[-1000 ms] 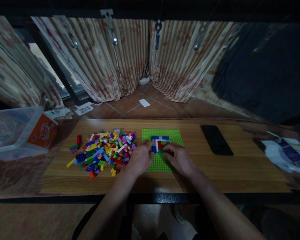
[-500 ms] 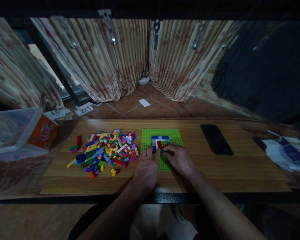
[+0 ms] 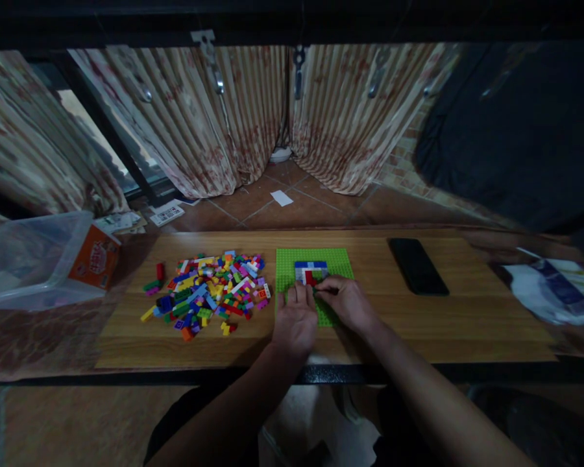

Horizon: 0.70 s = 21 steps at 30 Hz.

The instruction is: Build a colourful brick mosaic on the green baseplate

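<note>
A low frame of building bricks [image 3: 311, 264], blue and light blue along its far side with white, grey and red inside, sits on a green studded baseplate [image 3: 338, 259]. My left hand [image 3: 296, 321] lies across the near left of the frame, its fingers stretched out against the bricks and covering that edge. From the right, my right hand [image 3: 345, 299] pinches a small dark green brick at the near right of the frame. That brick is mostly hidden by the fingertips.
Left of the baseplate spreads a pile of loose coloured bricks [image 3: 204, 292]. A clear plastic box [image 3: 39, 259] with an orange label stands beyond the table's left end. On the right lies a black phone [image 3: 417, 266] on the wooden tabletop [image 3: 486, 311].
My left hand has shifted slightly right and forward, and its fingers now cover more of the frame's near side. My right hand keeps its pinch there. The whole view has tilted a little.
</note>
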Tool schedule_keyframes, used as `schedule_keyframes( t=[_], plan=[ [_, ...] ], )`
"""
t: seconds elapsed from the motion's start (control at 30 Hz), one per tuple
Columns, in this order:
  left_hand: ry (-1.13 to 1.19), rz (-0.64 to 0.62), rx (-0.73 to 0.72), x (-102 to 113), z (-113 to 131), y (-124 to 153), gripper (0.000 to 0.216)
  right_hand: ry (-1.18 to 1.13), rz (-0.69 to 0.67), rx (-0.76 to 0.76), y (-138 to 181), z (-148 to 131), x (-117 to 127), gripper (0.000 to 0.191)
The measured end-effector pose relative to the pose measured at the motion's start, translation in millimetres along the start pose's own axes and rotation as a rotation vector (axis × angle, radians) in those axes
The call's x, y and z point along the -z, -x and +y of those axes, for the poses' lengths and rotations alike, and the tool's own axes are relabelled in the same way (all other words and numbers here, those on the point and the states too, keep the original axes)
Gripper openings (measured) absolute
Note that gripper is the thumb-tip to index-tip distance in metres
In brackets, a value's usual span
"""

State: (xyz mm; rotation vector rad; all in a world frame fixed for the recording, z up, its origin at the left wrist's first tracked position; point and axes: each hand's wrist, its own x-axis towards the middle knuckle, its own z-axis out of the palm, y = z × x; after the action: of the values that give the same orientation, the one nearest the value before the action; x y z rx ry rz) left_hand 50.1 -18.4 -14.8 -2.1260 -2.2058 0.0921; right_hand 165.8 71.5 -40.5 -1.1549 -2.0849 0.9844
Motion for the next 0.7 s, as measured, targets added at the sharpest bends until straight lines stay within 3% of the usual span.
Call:
schedule_keyframes(
  t=[0.2, 0.43, 0.57, 0.7],
  plan=[
    [0.035, 0.046, 0.027, -7, 1, 4, 0.046, -0.140, -0.042, -0.013, -1, 5, 6, 0.014],
    [0.105, 0.047, 0.046, -6, -8, 5, 0.050, -0.237, 0.294, -0.175, -15, 20, 30, 0.025],
    [0.135, 0.118, 0.079, -9, -5, 8, 0.051, -0.062, 0.160, -0.183, -14, 14, 33, 0.020],
    [0.182, 0.188, 0.017, -15, 5, 11, 0.048, 0.128, -0.025, -0.146, -7, -2, 30, 0.020]
  ],
)
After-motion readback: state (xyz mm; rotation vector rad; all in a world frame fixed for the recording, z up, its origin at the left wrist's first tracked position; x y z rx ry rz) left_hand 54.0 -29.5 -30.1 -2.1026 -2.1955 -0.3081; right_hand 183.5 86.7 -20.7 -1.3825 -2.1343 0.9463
